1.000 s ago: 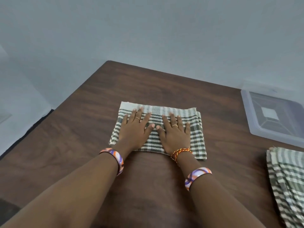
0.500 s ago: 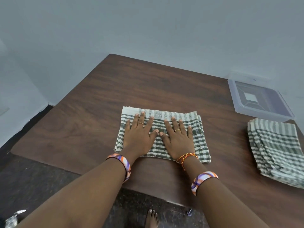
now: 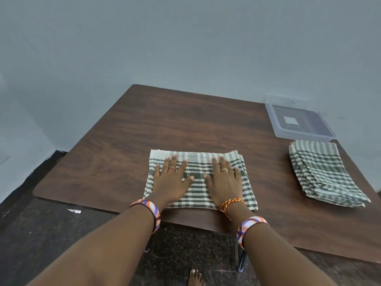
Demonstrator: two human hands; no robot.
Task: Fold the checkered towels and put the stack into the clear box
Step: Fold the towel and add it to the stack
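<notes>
Near the table's (image 3: 115, 141) front edge, left hand (image 3: 171, 180) and right hand (image 3: 223, 180) press flat (fingers straight) on the folded towel (image 3: 198, 162); towel stack (image 3: 323, 172) beside clear box (image 3: 299, 122); no writing readable.

No readable text, labels, brands or numbers — none on any surface.
</notes>
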